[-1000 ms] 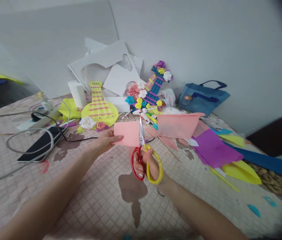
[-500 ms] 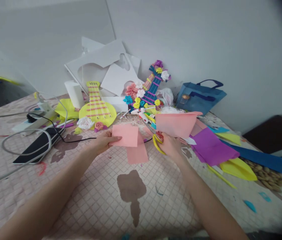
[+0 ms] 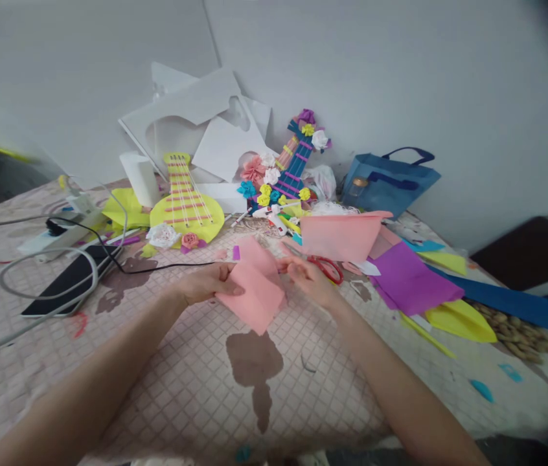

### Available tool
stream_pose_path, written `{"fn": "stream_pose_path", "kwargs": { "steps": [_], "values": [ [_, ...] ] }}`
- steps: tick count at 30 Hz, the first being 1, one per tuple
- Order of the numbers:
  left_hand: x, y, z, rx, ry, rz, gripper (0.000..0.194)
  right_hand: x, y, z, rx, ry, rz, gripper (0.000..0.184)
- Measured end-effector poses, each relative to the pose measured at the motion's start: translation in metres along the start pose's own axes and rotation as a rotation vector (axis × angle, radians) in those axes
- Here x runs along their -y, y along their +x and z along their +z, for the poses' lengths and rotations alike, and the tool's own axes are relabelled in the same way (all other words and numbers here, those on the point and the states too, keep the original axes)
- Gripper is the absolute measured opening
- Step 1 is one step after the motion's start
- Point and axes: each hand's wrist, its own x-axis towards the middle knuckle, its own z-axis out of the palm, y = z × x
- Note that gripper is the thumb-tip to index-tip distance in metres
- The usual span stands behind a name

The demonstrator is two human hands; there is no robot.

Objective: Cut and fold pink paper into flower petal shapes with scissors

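Observation:
My left hand (image 3: 208, 281) pinches a folded piece of pink paper (image 3: 257, 301) by its left edge, thumb on top. The sheet hangs tilted over the table, one corner pointing toward me. At its right edge, my right hand (image 3: 310, 278) has its thumb and fingertips closed on the paper. Just behind the right hand lies a pair of scissors (image 3: 328, 269), its red handle loop showing and the rest partly hidden. Another pink piece (image 3: 258, 252) stands behind the front one; whether the two are joined, I cannot tell.
A yellow paper guitar (image 3: 187, 210) and a blue one with paper flowers (image 3: 298, 162) lean at the back. Near them lies a glue gun (image 3: 274, 217). Pink sheets (image 3: 342, 238), purple paper (image 3: 414, 278) and a blue bag (image 3: 388, 181) are right; cables and a black tablet (image 3: 67, 285), left.
My right hand has let go of the scissors, which now lie on the table, and has moved left to the pink paper. The paper has turned, its corner now toward me.

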Motion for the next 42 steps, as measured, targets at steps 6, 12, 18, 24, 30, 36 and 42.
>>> {"fn": "stream_pose_path", "kwargs": {
  "steps": [6, 12, 18, 24, 30, 36, 42],
  "values": [
    [0.003, 0.003, 0.013, 0.047, 0.103, -0.009, 0.035, 0.015, -0.011, 0.035, 0.223, 0.308, 0.097, 0.036],
    [0.009, 0.012, 0.008, -0.243, 0.105, 0.097, 0.027, -0.002, -0.006, 0.042, -0.042, 0.376, 0.165, 0.027],
    [0.017, 0.017, -0.004, -0.489, 0.153, 0.12, 0.028, -0.015, -0.002, 0.043, -0.118, 0.442, 0.25, 0.034],
    [0.019, 0.017, -0.008, -0.564, 0.187, 0.126, 0.032, -0.02, 0.003, 0.035, -0.238, 0.436, 0.238, 0.03],
    [0.013, 0.015, -0.005, -0.748, 0.425, 0.244, 0.026, -0.026, 0.007, 0.028, -0.31, 0.527, 0.243, 0.031],
    [0.01, 0.014, 0.023, -0.73, 0.476, 0.348, 0.029, -0.01, 0.002, 0.042, -0.286, 0.63, 0.25, 0.033],
    [0.015, 0.016, 0.039, -0.582, 0.216, 0.251, 0.028, -0.003, -0.004, 0.051, -0.228, 0.675, 0.252, 0.029]
  ]
}}
